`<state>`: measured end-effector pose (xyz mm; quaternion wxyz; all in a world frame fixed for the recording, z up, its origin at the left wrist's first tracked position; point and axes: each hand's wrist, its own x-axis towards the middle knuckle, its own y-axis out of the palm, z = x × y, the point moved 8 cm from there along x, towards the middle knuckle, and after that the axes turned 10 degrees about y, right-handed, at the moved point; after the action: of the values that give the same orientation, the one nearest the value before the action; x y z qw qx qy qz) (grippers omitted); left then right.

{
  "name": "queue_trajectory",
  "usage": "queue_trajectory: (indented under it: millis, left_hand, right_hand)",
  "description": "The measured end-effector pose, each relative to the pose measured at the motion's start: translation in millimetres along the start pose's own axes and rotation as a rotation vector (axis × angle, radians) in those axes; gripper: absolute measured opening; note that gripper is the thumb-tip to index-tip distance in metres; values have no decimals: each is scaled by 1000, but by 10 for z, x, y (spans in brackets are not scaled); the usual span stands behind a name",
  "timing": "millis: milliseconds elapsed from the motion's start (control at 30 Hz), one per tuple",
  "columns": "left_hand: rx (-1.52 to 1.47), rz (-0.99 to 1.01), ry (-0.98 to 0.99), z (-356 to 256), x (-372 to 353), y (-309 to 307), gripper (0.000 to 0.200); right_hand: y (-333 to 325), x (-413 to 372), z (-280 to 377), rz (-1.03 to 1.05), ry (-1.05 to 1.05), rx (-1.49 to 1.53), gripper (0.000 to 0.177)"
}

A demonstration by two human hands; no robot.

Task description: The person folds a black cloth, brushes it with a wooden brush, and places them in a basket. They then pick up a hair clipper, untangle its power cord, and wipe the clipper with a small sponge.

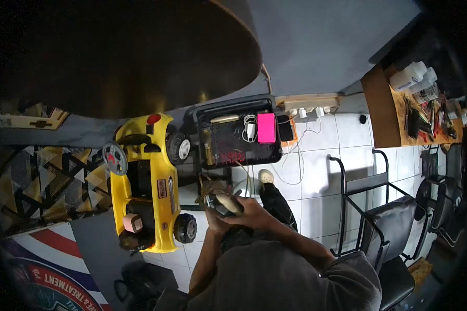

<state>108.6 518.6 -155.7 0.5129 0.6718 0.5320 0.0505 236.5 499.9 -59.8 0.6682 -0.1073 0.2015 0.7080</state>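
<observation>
My right hand is closed round a dark object with a pale, rounded top, held in front of my body. Pressed close below it, my left hand is closed too, apparently on the same object. Its exact kind is too small and dark to make out. Beyond my hands is a black tray holding a pink box, a white charger with cable, a pale stick-like item and small red bits. A brownish item lies between tray and hands, partly hidden.
A yellow toy car stands to the left. At right are a black metal-framed chair and a wooden table with bottles and tools. Chargers sit in a power strip, their white cable trailing over the tiled floor. A dark rounded surface overhangs the upper left.
</observation>
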Motion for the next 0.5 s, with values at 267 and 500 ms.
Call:
queue_trajectory:
  millis: [267, 500]
  left_hand:
    - [184, -74, -24, 185, -784, -638, 62]
    - [729, -16, 53, -124, -1802, -994, 44]
  right_hand:
    - [500, -444, -514, -72, 83, -321, 55]
    - [1139, -1249, -1382, -84, 308, 172, 47]
